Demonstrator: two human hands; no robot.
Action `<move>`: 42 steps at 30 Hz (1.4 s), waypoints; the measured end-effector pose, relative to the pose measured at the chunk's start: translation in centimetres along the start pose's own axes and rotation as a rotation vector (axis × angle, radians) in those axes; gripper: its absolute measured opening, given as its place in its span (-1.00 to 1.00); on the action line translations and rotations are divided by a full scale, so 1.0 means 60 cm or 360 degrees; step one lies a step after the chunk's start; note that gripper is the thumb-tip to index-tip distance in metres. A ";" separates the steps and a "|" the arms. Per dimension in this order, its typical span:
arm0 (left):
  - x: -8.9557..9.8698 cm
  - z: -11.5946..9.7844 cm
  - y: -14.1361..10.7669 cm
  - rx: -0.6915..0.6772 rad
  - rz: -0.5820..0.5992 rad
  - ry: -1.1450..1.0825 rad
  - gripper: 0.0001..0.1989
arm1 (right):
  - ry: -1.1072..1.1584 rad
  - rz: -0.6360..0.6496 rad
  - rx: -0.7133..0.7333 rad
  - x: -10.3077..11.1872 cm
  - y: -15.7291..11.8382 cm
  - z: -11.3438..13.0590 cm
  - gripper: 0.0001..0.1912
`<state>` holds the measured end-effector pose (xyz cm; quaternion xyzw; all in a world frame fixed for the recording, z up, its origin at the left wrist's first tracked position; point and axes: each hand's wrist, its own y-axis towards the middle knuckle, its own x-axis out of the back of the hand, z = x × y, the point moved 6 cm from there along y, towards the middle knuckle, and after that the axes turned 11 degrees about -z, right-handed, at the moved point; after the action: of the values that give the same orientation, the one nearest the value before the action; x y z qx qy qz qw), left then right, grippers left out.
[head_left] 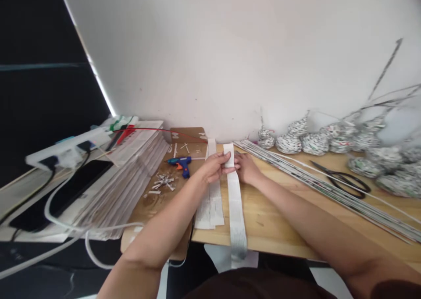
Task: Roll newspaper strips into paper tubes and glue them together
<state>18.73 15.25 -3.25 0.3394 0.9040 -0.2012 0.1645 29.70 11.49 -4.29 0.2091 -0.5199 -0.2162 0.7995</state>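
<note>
A long printed paper strip (236,202) hangs from my hands down past the table's front edge. My left hand (215,166) pinches it near its upper end, thumb on top and fingers underneath. At the strip's right edge, my right hand (246,168) is closed with curled fingers on the paper; its fingertips are partly hidden. More paper strips (216,207) lie flat on the table beneath and left of my left hand. Left of them, a blue glue gun (184,164) with an orange trigger rests on a brown board.
Small rolled paper pieces (163,181) lie on the brown board (149,207). A tall paper stack (131,176), a phone (62,193) and a power strip (70,143) are at left. Rolled paper sticks (296,172), black scissors (345,183) and woven paper shapes (315,144) are at right.
</note>
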 end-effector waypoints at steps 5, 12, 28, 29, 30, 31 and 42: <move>0.004 0.055 0.011 0.0112 0.0059 0.0084 -0.84 | 0.0073 0.0140 -0.0152 -0.018 -0.021 -0.010 -0.89; 0.009 0.058 0.009 -0.0030 0.0117 0.0261 -0.71 | 0.0043 0.0047 -0.0345 -0.015 -0.018 -0.026 -0.80; 0.036 0.009 0.016 -0.0937 -0.0441 0.1071 -0.64 | 0.1412 -0.0499 -0.0841 0.014 -0.008 -0.043 -0.77; 0.033 0.000 0.012 -0.1120 -0.0480 0.1252 -0.61 | 0.1511 -0.0560 -0.1007 0.010 -0.009 -0.062 -0.77; 0.029 -0.006 0.009 -0.1284 -0.0512 0.1438 -0.55 | 0.1561 -0.0593 -0.1120 0.008 -0.008 -0.078 -0.77; 0.026 -0.008 0.008 -0.1385 -0.0515 0.1616 -0.48 | 0.1595 -0.0595 -0.1204 0.005 -0.006 -0.091 -0.78; 0.007 0.037 0.020 -0.1296 -0.0270 0.2014 -0.30 | 0.2218 -0.0104 -0.1626 -0.012 -0.012 -0.059 -0.84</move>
<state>19.62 15.23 -5.65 0.2319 0.8518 0.3700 -0.2894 32.58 11.71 -6.53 -0.0762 0.2561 -0.2687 0.9254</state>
